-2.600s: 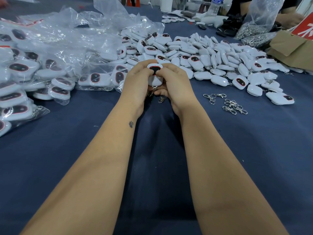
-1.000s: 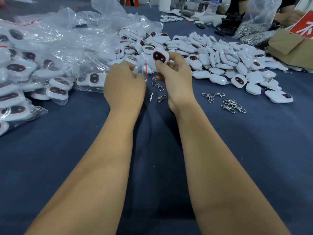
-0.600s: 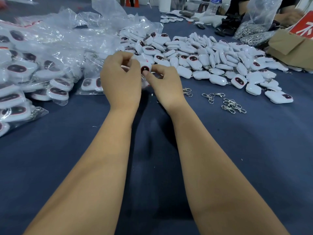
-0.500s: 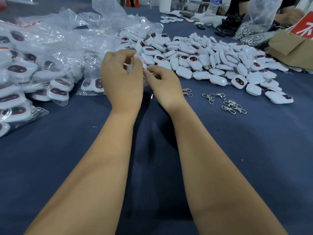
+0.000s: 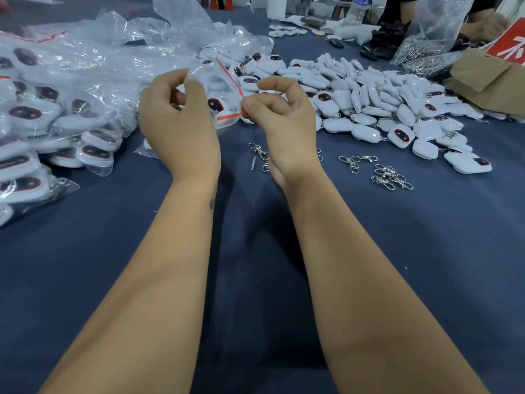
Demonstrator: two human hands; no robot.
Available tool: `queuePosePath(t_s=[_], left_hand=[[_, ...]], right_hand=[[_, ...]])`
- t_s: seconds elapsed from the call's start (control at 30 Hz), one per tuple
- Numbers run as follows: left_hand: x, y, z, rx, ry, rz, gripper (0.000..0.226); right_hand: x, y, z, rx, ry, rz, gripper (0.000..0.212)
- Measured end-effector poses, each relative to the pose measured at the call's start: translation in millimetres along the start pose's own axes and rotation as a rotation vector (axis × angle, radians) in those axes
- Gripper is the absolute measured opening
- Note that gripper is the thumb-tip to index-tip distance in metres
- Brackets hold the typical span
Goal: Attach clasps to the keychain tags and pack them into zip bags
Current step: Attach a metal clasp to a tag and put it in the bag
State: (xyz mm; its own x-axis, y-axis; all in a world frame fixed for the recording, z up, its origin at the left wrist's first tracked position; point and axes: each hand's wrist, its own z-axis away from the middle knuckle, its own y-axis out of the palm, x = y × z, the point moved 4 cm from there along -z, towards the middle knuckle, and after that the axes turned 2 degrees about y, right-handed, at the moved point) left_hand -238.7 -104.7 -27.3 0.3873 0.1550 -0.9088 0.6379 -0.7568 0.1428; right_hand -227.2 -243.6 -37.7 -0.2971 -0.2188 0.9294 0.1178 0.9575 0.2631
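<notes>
A dark blue cloth-covered table (image 5: 426, 265) carries the whole job. On its left lies a crinkled, glossy heap of packed bags (image 5: 51, 115); at centre-right a mound of smooth, rounded white keychain tags (image 5: 377, 109) with dark red-rimmed ovals waits its turn. A torn brown cardboard box (image 5: 488, 78) sits at the far right.

Raised between the hands is 1 clear zip bag (image 5: 224, 100) with a red seal strip, and a tag (image 5: 215, 104) shows through its film. About 1 second ago that tag was bare in the right fingers with its clasp dangling; now it is inside, so packing of this piece looks nearly done, with only the seal to press closed.

The left hand (image 5: 179, 120) curls its fingers on the bag's left side, thumb and forefinger apparently pinching the film. The right hand (image 5: 281, 115) pinches the bag's red-striped corner between thumb and forefinger.

Below the hands, small shiny metal clasps (image 5: 392, 174) lie scattered on the cloth, some just beside the right wrist.
</notes>
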Motion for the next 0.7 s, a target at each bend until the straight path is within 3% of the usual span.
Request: queuePosePath(t_s=[0.1,0.3,0.43,0.53,0.63,0.7], left_hand=[[1,11,5,0.174,0.063,-0.155,0.010],[4,27,13,0.476,0.211,-0.470,0.040],[7,29,15,0.497,0.294,-0.616,0.039],[4,20,12,0.408,0.362,-0.727,0.043],[3,12,8,0.323,0.386,-0.842,0.041],[5,11,7,0.326,0.384,-0.877,0.040]], right_hand=[[-4,1,-1,0.038,0.021,0.026,0.024],[-11,-10,-6,-0.040,0.075,0.135,0.025],[-10,-13,-6,-0.008,0.085,0.363,0.028],[-3,-24,-10,-0.038,0.040,0.686,0.036],[9,-52,-16,-0.224,0.002,1.165,0.045],[15,-76,-16,-0.406,0.053,1.285,0.050]])
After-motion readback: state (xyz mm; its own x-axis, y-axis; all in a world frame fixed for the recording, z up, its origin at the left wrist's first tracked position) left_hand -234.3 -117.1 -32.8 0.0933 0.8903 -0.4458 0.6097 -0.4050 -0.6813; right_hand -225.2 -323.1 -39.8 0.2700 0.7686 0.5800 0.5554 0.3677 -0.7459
